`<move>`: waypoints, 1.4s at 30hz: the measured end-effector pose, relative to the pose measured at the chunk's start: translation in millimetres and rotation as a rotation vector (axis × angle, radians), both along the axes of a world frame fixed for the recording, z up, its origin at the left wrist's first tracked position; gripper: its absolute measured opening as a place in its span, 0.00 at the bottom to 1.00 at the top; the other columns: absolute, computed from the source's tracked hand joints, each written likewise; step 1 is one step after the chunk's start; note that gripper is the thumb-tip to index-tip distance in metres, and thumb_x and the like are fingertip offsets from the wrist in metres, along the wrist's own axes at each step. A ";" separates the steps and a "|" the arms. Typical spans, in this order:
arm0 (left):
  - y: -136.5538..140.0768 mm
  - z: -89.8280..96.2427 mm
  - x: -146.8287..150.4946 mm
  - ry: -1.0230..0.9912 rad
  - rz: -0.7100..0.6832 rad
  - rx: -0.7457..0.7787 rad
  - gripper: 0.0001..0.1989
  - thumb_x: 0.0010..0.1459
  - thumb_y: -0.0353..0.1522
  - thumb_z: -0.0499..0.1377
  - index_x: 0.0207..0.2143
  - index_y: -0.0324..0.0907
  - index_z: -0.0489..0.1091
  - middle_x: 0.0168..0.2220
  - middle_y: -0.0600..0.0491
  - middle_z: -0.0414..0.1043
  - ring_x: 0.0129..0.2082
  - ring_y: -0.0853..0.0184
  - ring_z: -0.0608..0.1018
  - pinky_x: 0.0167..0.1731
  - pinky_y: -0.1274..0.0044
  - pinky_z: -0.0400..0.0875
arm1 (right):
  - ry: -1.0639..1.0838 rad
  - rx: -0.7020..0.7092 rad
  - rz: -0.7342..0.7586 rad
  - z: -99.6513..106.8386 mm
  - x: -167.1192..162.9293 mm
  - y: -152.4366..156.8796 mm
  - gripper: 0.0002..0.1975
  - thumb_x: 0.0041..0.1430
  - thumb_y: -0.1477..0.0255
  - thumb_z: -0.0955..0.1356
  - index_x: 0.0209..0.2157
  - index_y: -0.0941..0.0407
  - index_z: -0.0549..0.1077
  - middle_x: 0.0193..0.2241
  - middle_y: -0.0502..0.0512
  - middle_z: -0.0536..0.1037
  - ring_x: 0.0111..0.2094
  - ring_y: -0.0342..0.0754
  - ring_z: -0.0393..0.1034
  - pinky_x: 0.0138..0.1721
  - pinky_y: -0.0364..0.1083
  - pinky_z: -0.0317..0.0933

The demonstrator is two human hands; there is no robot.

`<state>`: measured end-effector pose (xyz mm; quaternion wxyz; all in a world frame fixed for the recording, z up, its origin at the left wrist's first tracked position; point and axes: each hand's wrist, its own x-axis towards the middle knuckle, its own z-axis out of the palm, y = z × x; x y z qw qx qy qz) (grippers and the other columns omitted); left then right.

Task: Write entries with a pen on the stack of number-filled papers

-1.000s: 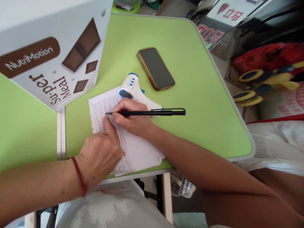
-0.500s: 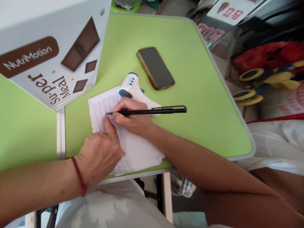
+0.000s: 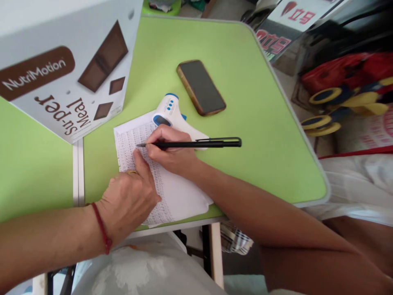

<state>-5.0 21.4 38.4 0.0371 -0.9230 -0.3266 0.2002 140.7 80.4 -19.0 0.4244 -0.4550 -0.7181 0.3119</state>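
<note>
My left hand (image 3: 130, 188) wears a ring and a red cord bracelet (image 3: 102, 229). It rests on a sheet of paper (image 3: 184, 200) filled with dense small writing on its left part. Its index finger is stretched out and touches the sheet just below a pen tip, while the other fingers curl under. The black pen (image 3: 199, 144) is held by another person's hand (image 3: 175, 151), whose slimmer arm comes in from the right. The pen tip meets the written part. My right hand is out of view. A white and blue infrared thermometer (image 3: 172, 114) lies at the paper's upper edge.
A phone in a brown case (image 3: 201, 88) lies on the green table (image 3: 264, 143). At the left stands a large white NutriMotion box (image 3: 61, 98). Yellow-handled items (image 3: 325, 97) and a red bag (image 3: 344, 69) are beyond the table's right edge.
Almost nothing differs. Both visible hands and the pen stay in place, with only a very slight shift of the camera view.
</note>
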 end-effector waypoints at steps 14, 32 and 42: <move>-0.2 -1.8 -1.2 -0.047 -0.014 0.054 0.31 0.64 0.39 0.57 0.54 0.15 0.65 0.55 0.14 0.58 0.19 0.67 0.73 0.13 0.78 0.61 | -0.021 0.013 -0.014 -0.5 1.3 0.8 0.06 0.47 0.78 0.65 0.21 0.54 0.64 0.18 0.45 0.66 0.22 0.40 0.58 0.24 0.43 0.55; 0.6 -0.3 0.0 -0.035 0.020 0.017 0.32 0.66 0.40 0.53 0.56 0.15 0.62 0.55 0.16 0.60 0.20 0.66 0.74 0.14 0.77 0.62 | -0.006 0.015 -0.064 -2.1 0.1 1.6 0.06 0.47 0.77 0.65 0.21 0.54 0.64 0.18 0.45 0.67 0.22 0.40 0.58 0.25 0.43 0.57; 0.9 -1.7 0.0 -0.035 0.017 0.012 0.32 0.66 0.40 0.53 0.55 0.14 0.64 0.54 0.15 0.60 0.19 0.67 0.73 0.13 0.77 0.60 | 0.011 0.018 -0.068 -2.8 -0.1 1.8 0.06 0.47 0.77 0.65 0.21 0.54 0.64 0.18 0.45 0.67 0.21 0.40 0.57 0.24 0.43 0.57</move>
